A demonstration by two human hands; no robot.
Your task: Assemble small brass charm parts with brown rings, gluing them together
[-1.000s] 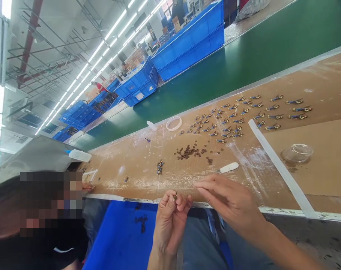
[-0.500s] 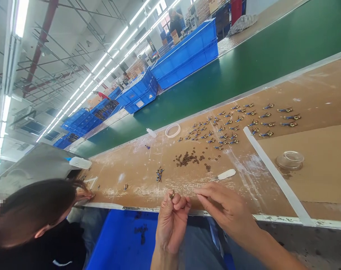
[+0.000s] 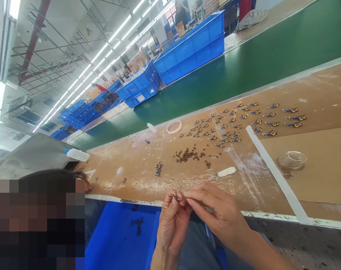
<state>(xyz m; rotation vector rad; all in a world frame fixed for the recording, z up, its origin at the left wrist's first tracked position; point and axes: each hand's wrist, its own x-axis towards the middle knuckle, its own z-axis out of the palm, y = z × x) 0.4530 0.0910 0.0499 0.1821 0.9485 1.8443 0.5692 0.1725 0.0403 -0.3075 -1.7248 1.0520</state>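
Left hand (image 3: 173,221) pinches a small piece (image 3: 176,197), probably light, stiff, best gripped by its edges; right hand (image 3: 219,208), fingertips nearly together, contents indiscernible.

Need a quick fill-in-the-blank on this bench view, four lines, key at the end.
1. The small dark part is held in the person's ____ hand, with the right hand close beside it.
2. In the picture, the clear plastic container sits to the ____ of the white strip.
3. The long flat surface beyond the cardboard is coloured ____.
4. The big plastic crates on the far side are coloured ____.

Missing words: left; right; green; blue.
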